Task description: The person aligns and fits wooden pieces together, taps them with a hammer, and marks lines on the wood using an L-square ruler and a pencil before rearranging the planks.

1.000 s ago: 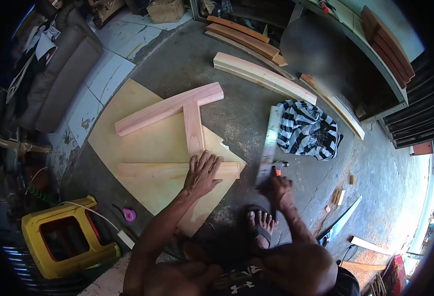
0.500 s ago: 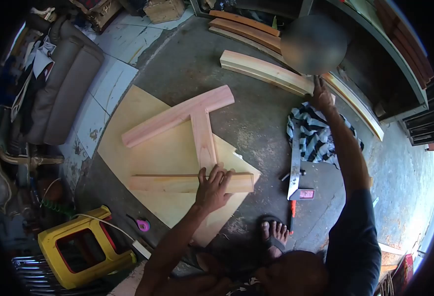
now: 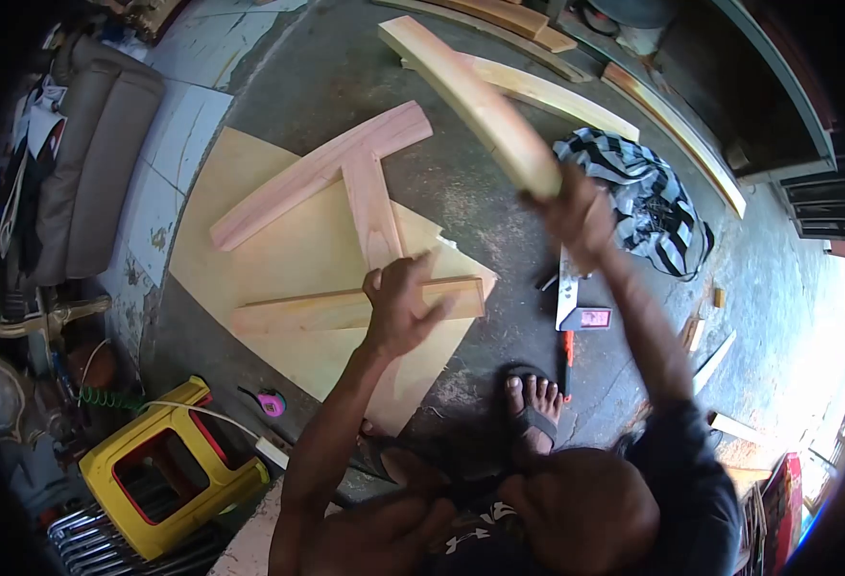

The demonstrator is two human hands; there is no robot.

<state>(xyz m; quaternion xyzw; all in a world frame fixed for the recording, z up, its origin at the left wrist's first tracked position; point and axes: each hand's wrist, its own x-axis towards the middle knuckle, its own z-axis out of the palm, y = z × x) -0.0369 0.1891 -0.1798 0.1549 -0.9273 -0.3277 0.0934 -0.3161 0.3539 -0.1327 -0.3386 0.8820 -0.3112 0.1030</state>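
My right hand [image 3: 581, 216] is closed around one end of a curved wooden piece [image 3: 480, 106], raised off the floor and slightly blurred. Its far end points to the upper left. My left hand [image 3: 401, 305] is open, fingers spread, over the straight wooden bar [image 3: 317, 309]; whether it touches the bar I cannot tell. This bar lies at the foot of a pinkish T-shaped wooden assembly [image 3: 369, 197], made of a curved top piece and a stem. Both lie on a plywood sheet [image 3: 249, 202]. The stem's lower end is partly hidden by my left hand.
Another curved piece [image 3: 557, 96] lies behind, near a checkered cloth [image 3: 633, 192]. A try square [image 3: 568, 298] and an orange-handled tool [image 3: 568, 350] lie by my sandalled foot [image 3: 535, 413]. At left are a pink tape measure [image 3: 272, 403], yellow stool [image 3: 168, 466] and grey cushion [image 3: 106, 163].
My right hand has lifted one curved piece from the floor and brought it nearer. My left hand has loosened from the joint, its fingers now spread. The view has shifted.
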